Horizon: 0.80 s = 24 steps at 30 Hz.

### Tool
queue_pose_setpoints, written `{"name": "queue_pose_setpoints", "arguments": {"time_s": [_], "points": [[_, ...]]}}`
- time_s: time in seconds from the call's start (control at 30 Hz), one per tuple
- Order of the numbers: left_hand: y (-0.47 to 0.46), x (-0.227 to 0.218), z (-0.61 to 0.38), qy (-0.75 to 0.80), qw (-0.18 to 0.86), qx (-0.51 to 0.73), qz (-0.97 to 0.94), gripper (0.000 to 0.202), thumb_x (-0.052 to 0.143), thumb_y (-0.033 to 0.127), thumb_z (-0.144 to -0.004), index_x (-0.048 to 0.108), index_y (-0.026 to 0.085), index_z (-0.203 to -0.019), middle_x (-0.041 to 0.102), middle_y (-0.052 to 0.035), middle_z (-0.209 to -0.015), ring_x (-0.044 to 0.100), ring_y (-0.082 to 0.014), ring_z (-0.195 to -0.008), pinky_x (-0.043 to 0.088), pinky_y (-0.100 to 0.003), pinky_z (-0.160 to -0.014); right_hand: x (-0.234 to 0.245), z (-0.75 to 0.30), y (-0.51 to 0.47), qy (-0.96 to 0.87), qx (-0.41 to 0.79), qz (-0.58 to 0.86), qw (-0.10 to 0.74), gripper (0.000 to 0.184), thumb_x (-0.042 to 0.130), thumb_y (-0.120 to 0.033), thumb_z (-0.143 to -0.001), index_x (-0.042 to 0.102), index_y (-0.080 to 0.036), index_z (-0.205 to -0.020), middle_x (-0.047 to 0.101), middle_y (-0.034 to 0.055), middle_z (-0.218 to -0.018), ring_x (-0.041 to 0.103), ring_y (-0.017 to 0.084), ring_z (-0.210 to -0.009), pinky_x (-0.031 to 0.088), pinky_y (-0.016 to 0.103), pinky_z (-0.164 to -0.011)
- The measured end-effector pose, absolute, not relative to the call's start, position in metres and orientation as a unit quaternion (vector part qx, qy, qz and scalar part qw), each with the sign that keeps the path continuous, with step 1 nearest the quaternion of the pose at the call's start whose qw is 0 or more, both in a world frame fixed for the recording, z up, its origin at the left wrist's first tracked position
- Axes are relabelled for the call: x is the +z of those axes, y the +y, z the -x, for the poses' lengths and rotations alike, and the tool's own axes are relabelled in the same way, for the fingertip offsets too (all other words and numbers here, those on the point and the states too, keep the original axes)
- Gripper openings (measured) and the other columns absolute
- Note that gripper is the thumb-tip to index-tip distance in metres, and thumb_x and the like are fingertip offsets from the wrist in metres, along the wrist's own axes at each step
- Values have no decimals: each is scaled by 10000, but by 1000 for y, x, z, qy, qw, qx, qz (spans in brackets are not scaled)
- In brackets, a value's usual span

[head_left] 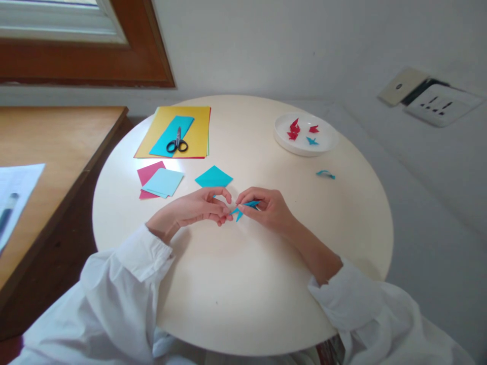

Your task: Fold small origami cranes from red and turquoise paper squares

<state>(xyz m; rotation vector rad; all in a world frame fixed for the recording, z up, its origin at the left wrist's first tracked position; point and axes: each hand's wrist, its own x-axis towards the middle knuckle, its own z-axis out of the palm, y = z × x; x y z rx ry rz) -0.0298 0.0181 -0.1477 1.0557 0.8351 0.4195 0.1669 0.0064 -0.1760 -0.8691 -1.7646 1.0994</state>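
My right hand (271, 207) pinches a folded blue origami crane (249, 204) between thumb and fingers, above the middle of the round table. Narrow points of the crane stick out to the left and downward. My left hand (207, 205) is at its left point, thumb and lower fingers closed about the tip, with the index finger raised and curved apart. Part of the crane is hidden behind the right fingers. Just beyond my left hand lies a flat blue paper square (213, 176), its near corner partly covered by the fingers.
A white dish (283, 144) holds several small red and blue folded papers. A curled blue strip (325, 174) lies nearer. Black-handled scissors (177, 144) rest on blue paper over yellow sheets (200, 137). Pink and light blue squares (164, 181) lie left. A wooden desk (57, 132) adjoins.
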Motion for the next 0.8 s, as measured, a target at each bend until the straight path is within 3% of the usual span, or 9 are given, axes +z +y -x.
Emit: {"name": "queue_pose_setpoints", "arguments": {"time_s": [0.47, 0.8], "points": [[19, -144, 27, 416, 725, 165, -523, 220, 757, 173, -570, 561, 182, -669, 618, 35, -536, 561, -100, -498, 434, -237, -546, -175, -165, 5, -713, 448, 339, 420, 104, 628, -248, -737, 636, -177, -662, 684, 44, -741, 610, 138, -654, 478, 265, -587], [21, -147, 32, 394, 747, 154, -513, 232, 752, 137, -567, 554, 173, -682, 617, 42, -527, 572, -97, -510, 428, -225, -551, -174, -167, 5, -710, 444, 343, 427, 95, 637, -220, -743, 629, -166, -666, 682, 48, -760, 608, 127, -677, 474, 244, -589]]}}
